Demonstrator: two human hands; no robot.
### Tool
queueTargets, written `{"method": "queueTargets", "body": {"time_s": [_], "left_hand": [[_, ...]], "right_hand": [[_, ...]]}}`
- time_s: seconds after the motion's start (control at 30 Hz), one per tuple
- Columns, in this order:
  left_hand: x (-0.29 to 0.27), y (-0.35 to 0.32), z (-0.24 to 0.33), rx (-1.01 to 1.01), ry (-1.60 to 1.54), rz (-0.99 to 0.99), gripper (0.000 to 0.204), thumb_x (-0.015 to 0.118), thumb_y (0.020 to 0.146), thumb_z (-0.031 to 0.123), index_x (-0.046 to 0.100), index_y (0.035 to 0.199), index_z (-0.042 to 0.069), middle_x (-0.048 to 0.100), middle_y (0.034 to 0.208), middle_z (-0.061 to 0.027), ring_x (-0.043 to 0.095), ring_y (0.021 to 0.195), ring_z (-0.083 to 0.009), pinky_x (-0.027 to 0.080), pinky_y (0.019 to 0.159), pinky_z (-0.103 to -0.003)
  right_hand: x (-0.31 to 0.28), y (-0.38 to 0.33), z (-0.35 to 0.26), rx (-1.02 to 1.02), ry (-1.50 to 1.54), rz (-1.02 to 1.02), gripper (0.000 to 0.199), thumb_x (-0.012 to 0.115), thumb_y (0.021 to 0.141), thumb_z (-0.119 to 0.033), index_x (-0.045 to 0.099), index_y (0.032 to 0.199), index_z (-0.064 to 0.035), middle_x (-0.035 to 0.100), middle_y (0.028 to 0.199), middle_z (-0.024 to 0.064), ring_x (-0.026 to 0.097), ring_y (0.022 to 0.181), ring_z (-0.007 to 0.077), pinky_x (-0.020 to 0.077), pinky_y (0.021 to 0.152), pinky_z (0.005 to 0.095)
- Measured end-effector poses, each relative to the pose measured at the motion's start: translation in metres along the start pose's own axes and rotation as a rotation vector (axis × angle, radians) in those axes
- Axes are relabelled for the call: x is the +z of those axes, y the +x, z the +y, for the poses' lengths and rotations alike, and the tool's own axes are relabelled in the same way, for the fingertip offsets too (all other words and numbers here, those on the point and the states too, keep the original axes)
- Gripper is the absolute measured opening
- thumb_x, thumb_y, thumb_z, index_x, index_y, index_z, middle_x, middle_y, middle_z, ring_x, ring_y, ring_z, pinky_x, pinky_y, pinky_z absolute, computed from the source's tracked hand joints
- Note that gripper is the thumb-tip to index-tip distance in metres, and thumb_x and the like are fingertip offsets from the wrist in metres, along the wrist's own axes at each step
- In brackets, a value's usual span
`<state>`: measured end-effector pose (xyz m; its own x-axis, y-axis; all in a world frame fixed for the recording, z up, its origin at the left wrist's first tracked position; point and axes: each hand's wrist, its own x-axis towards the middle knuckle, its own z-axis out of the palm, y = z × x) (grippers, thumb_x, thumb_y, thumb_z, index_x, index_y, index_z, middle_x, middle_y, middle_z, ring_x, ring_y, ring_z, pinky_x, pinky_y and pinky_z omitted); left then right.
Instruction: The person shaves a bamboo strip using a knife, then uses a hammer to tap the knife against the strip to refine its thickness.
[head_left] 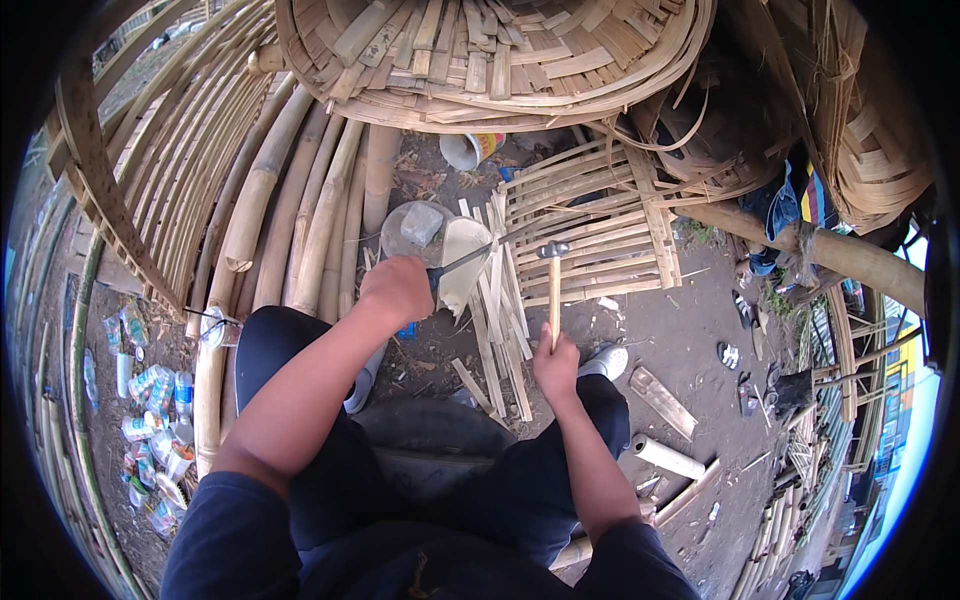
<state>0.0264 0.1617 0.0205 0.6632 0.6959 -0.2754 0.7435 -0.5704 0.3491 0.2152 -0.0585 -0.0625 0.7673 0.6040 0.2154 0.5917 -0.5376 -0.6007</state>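
My left hand (396,288) is closed round the dark handle of a long, narrow-bladed knife (466,259), its blade pointing away to the right. The blade passes over a pale curved piece of bamboo (463,290) and thin bamboo strips (497,300). Gripped low on its wooden handle, a hammer (555,285) stands with its metal head away from me in my right hand (556,362). That head is over the near part of a slatted bamboo panel (600,235) lying on the ground; whether it touches the slats I cannot tell.
A large woven bamboo basket (500,85) overhangs the far side. Thick bamboo poles (330,215) lie at left, beside plastic litter (155,410). A pale block (421,225) rests on a round grey lid (395,240). Bamboo offcuts (668,457) lie at right.
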Motion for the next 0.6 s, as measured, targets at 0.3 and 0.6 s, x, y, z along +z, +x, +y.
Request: {"method": "queueTargets", "body": {"time_s": [0.3, 0.6], "left_hand": [[0.001, 0.003, -0.007, -0.087, -0.030, -0.027, 0.036, 0.059, 0.076, 0.014, 0.062, 0.106, -0.004, 0.064, 0.109, -0.0229, 0.064, 0.104, -0.0340, 0.052, 0.088, -0.039], [0.001, 0.001, 0.006, -0.016, 0.017, -0.068, 0.036, 0.060, 0.075, 0.013, 0.062, 0.106, -0.004, 0.066, 0.106, -0.0217, 0.065, 0.101, -0.0333, 0.053, 0.087, -0.039]], "right_hand": [[-0.064, 0.013, -0.023, 0.179, 0.159, -0.052, 0.042, 0.053, 0.098, -0.030, 0.049, 0.067, -0.0023, 0.043, 0.053, 0.0007, 0.038, 0.047, 0.0088, 0.0320, 0.045, 0.0300], [-0.162, 0.032, -0.114, -0.428, 0.672, 0.393, 0.037, 0.052, 0.098, -0.036, 0.045, 0.082, -0.0029, 0.040, 0.056, 0.0003, 0.034, 0.046, 0.0058, 0.0257, 0.040, 0.0209]]}}
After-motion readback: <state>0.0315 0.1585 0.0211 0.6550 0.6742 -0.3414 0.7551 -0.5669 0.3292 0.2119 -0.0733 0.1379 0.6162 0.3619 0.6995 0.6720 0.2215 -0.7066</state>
